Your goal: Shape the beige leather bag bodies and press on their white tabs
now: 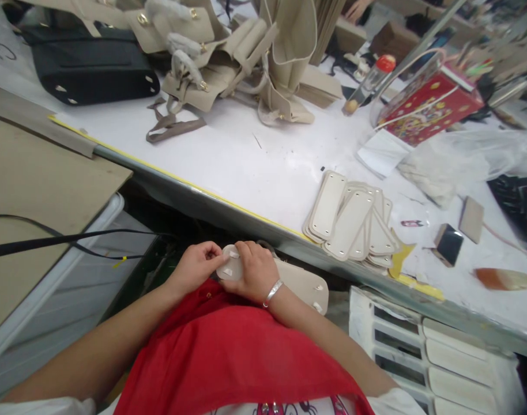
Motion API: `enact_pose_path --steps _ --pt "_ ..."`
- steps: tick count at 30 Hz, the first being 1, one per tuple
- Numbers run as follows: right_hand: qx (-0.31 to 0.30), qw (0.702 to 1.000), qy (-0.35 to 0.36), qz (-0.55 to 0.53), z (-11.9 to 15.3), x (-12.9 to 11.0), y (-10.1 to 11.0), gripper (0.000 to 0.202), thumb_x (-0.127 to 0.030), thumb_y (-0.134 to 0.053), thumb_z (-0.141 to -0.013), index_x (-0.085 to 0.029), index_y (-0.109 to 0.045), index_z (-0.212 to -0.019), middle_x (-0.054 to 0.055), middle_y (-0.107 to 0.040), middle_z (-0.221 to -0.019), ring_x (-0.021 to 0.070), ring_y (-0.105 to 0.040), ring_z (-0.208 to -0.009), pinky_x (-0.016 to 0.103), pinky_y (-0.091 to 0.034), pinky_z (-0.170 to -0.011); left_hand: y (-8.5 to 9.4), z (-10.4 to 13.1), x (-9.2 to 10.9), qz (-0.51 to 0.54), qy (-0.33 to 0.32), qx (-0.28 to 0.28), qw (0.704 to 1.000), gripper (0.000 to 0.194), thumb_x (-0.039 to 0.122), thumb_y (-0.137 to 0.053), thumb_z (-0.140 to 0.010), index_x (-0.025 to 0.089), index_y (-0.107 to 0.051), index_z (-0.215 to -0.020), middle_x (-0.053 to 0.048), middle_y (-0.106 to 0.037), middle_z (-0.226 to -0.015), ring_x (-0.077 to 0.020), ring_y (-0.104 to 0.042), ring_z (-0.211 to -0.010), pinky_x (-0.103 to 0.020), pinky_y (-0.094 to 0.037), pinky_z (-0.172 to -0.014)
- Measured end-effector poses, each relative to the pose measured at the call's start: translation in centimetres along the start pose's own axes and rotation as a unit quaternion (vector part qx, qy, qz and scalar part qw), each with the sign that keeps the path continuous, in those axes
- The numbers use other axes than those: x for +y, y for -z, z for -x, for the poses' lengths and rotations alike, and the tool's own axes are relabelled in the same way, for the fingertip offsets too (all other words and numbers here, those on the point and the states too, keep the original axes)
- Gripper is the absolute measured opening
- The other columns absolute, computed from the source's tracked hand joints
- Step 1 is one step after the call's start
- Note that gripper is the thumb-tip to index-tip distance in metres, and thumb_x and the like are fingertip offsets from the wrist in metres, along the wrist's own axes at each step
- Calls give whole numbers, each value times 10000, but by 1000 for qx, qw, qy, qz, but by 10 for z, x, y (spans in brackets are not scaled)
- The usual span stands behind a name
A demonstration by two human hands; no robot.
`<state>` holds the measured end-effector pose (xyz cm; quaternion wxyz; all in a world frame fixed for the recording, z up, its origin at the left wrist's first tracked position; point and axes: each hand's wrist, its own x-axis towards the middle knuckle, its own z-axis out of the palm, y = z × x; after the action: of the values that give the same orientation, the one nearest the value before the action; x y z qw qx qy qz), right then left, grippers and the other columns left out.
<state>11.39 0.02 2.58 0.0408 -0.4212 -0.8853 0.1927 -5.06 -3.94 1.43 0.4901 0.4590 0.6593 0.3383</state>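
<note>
A long beige piece [298, 281] with rounded ends and small whitish tabs near its corners lies across my lap, over the red apron [246, 351]. My right hand [255, 270] grips it near its left end, thumb below and fingers over the top. At that left end, my left hand [198, 265] has thumb and index finger pinched together at the edge, beside a tab; whether something small is between them cannot be made out. A pile of similar beige pieces [350, 222] with small holes rests on the table near its front edge.
Beyond the table edge [194, 187] stand beige bags [229, 63] and a black bag [94, 66]. A bottle [369, 83], a red box [432, 106], a black block [448, 245] and a brush [503, 279] are to the right. A slatted white rack [393, 340] stands below.
</note>
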Motion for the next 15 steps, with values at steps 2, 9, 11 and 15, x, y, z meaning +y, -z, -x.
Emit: enact_pose_path --steps 2,9,11,15 --pt "-1 1000 -1 2 0 0 0 714 -562 -664 -585 -156 -481 -1143 108 -556 -1063 257 -510 -923 388 -383 -815 -2 1 -1 20 0 11 1000 267 405 -619 -717 151 -557 -662 22 -545 -606 -106 -490 -559 -209 -378 -519" --pt "2 1000 -3 -9 0 1 -1 683 -548 -648 -608 -157 -479 -1141 104 -554 -1063 250 -507 -925 385 -375 -822 -3 1 -1 20 -33 -3 999 255 401 -608 -739 155 -556 -693 23 -546 -635 -103 -493 -581 -204 -392 -544" --pt "-1 1000 -3 -10 0 1 -1 706 -571 -649 -604 -155 -476 -1148 110 -551 -1076 256 -505 -936 392 -375 -829 -1 -1 -2 -8 -27 -1 1000 268 409 -608 -736 152 -559 -675 24 -540 -617 -99 -477 -559 -202 -378 -526" --pt "-4 1000 -3 -5 0 1 -1 734 -576 -661 -600 -145 -469 -1163 121 -553 -1082 262 -506 -948 402 -380 -838 1 -2 -6 -21 -17 16 1000 290 430 -596 -740 152 -559 -668 19 -545 -611 -107 -485 -563 -210 -380 -532"
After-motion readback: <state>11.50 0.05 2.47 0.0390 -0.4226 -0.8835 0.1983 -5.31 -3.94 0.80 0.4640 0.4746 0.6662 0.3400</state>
